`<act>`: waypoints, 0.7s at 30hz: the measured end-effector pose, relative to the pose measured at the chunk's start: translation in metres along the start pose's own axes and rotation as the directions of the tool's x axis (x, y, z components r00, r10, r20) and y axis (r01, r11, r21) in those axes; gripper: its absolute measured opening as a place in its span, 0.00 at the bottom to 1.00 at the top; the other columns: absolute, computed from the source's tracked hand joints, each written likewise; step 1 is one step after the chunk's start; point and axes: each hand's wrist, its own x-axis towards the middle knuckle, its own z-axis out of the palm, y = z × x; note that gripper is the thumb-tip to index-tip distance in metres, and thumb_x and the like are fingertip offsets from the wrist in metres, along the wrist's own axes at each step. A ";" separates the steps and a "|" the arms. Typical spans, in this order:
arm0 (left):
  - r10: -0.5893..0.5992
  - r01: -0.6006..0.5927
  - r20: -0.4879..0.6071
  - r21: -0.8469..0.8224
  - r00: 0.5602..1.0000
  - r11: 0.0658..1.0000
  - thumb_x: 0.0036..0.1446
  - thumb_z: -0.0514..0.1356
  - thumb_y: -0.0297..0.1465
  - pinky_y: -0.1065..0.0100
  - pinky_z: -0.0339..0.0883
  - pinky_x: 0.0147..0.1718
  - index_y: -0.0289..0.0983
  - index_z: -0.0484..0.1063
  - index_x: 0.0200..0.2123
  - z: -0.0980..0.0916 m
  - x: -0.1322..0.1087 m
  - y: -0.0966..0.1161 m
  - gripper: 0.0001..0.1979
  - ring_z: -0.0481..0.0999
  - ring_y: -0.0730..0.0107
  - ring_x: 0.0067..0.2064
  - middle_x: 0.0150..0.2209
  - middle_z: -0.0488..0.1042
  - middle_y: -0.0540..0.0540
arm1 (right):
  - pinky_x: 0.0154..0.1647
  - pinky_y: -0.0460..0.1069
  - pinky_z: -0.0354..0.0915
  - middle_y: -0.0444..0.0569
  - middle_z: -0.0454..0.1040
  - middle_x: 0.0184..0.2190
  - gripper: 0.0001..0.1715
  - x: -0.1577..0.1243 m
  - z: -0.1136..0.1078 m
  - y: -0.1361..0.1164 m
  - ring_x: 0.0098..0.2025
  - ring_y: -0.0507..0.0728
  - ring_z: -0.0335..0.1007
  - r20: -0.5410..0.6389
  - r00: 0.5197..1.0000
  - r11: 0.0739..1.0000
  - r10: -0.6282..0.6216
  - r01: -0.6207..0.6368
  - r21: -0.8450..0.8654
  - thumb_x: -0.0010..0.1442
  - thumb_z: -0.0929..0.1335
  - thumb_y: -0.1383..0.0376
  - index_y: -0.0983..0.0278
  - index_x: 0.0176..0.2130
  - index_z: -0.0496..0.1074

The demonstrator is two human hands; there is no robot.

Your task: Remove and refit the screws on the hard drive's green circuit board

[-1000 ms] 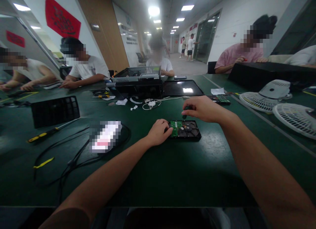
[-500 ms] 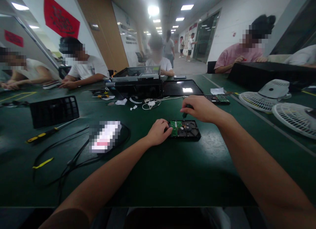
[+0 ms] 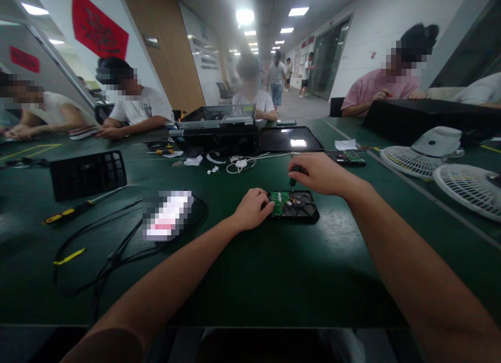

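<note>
A hard drive point(image 3: 303, 209) lies flat on the green table point(image 3: 266, 279), its green circuit board facing up on the left part. My left hand point(image 3: 254, 209) is closed round the drive's left end, fingers at the back edge and thumb at the front. In my right hand point(image 3: 317, 171), closed, is a small dark-handled screwdriver point(image 3: 293, 179). It stands nearly upright, its tip down at the board's upper right edge; whether it sits in a screw is too small to tell.
Left are a blurred-out bright device point(image 3: 168, 217), black cables point(image 3: 117, 256) and a yellow-black screwdriver point(image 3: 64, 215). Beyond the drive stand an opened computer case point(image 3: 219, 138) and a white cable point(image 3: 238, 166). Another circuit board drive point(image 3: 348, 157) and white fan parts point(image 3: 415, 159) lie right. Co-workers sit around.
Both hands keep their hold on the hard drive and the screwdriver, almost unmoved. The whole view has shifted very slightly. A person in the background has moved a little to the right.
</note>
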 end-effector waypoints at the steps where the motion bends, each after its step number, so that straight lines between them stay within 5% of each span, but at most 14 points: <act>1: -0.003 0.003 0.004 0.000 1.000 1.000 0.71 0.57 0.41 0.50 0.69 0.58 0.39 0.72 0.35 0.000 0.000 0.000 0.14 0.72 0.54 0.55 0.51 0.74 0.41 | 0.45 0.56 0.65 0.53 0.81 0.39 0.11 0.000 0.000 0.000 0.41 0.61 0.74 0.002 1.000 1.000 -0.002 0.002 -0.002 0.67 0.67 0.60 0.62 0.42 0.78; 21: -0.004 0.003 0.009 0.014 1.000 1.000 0.70 0.57 0.41 0.50 0.67 0.59 0.39 0.73 0.36 -0.001 0.000 0.000 0.14 0.71 0.53 0.55 0.51 0.74 0.40 | 0.34 0.54 0.59 0.51 0.78 0.31 0.20 0.001 -0.001 0.000 0.32 0.58 0.71 0.038 0.995 0.994 0.094 -0.092 -0.053 0.66 0.70 0.48 0.62 0.34 0.76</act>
